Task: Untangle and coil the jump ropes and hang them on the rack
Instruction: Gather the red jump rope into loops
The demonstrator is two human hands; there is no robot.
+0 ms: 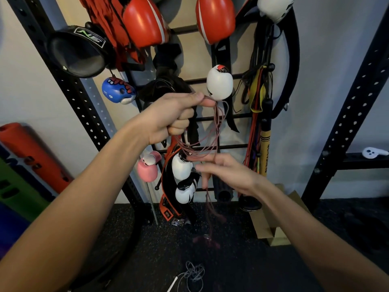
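At frame centre the left hand [174,116] grips bunched loops of pink jump rope [216,123] before the black rack [237,116]. Just below, the right hand [229,173], fingers spread, meets the dangling strands. A grey rope [193,275] lies tangled at bottom centre.

The left hand [174,114] is raised, fingers curled, thumb and forefinger pinching a thin pink jump rope [216,127]. Lower, the right hand [229,173] is blurred, fingers loosely extended.

Rope loops [210,142] hang from left hand [174,116], above right hand [229,173], before the rack [233,146].
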